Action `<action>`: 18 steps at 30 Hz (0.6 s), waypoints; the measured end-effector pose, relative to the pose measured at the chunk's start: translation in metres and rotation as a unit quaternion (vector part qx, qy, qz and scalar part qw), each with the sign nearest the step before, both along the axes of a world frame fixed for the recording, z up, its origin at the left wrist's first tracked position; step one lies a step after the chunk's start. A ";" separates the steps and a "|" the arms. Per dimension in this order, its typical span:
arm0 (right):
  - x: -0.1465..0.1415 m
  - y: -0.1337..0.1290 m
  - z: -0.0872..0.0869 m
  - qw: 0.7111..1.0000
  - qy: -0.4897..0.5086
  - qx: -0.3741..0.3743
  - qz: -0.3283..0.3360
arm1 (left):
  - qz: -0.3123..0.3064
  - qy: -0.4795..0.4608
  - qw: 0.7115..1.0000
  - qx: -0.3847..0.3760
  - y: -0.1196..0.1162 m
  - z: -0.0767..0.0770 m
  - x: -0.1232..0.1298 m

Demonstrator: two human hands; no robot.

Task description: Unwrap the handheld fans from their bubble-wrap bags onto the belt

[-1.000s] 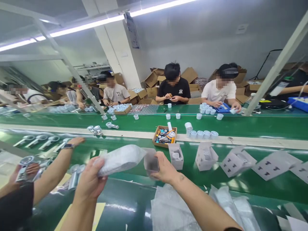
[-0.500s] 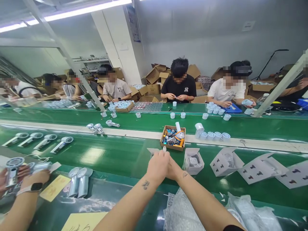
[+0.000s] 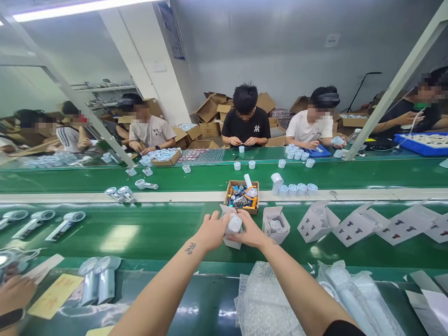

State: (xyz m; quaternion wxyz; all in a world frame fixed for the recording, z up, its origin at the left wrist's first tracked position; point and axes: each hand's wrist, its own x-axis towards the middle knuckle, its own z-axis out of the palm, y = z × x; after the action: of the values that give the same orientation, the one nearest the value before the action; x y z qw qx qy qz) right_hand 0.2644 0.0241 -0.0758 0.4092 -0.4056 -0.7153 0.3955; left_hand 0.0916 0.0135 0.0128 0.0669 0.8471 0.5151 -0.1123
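A small white box [image 3: 234,243] stands with its flaps raised on the green belt in front of me. Out of its top sticks a whitish, rounded piece [image 3: 234,224] that looks wrapped in clear plastic; its lower part is hidden in the box. My left hand [image 3: 212,232] is closed against the piece from the left, thumb on it, with the other fingers partly behind the box flap. From the right, my right hand [image 3: 250,232] grips the box, its fingers and thumb around the near right side. Just right of it stands another open white box [image 3: 276,226] with a wrapped piece inside.
Several open white boxes [image 3: 318,223] line the belt to the right. A cardboard tray of mixed parts [image 3: 242,196] sits ahead. Bubble wrap [image 3: 266,298] and bagged handheld fans [image 3: 360,294] lie nearby. A co-worker's hand [image 3: 16,294] is at far left; several people work opposite.
My hands, earlier together over the box, have parted to either side of it, and the whitish piece now shows between them. The view has turned to the right.
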 end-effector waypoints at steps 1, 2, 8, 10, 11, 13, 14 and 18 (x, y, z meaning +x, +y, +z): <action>-0.003 -0.002 0.004 1.000 0.002 -0.002 -0.010 | 0.004 -0.015 1.000 -0.017 0.004 0.002 -0.002; -0.007 -0.003 0.007 1.000 0.004 -0.003 -0.023 | 0.017 -0.037 0.998 -0.039 0.009 0.003 -0.004; -0.021 -0.011 0.014 0.995 0.023 0.000 -0.102 | 0.051 -0.141 0.983 -0.110 0.030 -0.003 -0.019; -0.018 -0.012 0.014 0.992 0.032 0.003 -0.124 | 0.069 -0.226 0.966 -0.103 0.035 -0.011 -0.023; -0.015 -0.013 0.013 0.990 0.037 0.005 -0.133 | 0.080 -0.268 0.955 -0.097 0.036 -0.015 -0.023; -0.010 -0.017 0.012 0.989 0.044 0.008 -0.141 | 0.098 -0.316 0.940 -0.084 0.037 -0.025 -0.021; -0.007 -0.019 0.011 0.989 0.046 0.009 -0.141 | 0.102 -0.320 0.939 -0.077 0.036 -0.029 -0.019; -0.002 -0.024 0.007 0.991 0.053 0.003 -0.123 | 0.081 -0.298 0.949 -0.059 0.027 -0.036 -0.004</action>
State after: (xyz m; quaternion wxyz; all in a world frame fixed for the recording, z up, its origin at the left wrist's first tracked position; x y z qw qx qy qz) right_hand 0.2628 -0.0001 -0.0692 0.4933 -0.4678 -0.6385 0.3608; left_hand 0.0872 0.0404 -0.0227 0.2762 0.7922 0.5306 0.1209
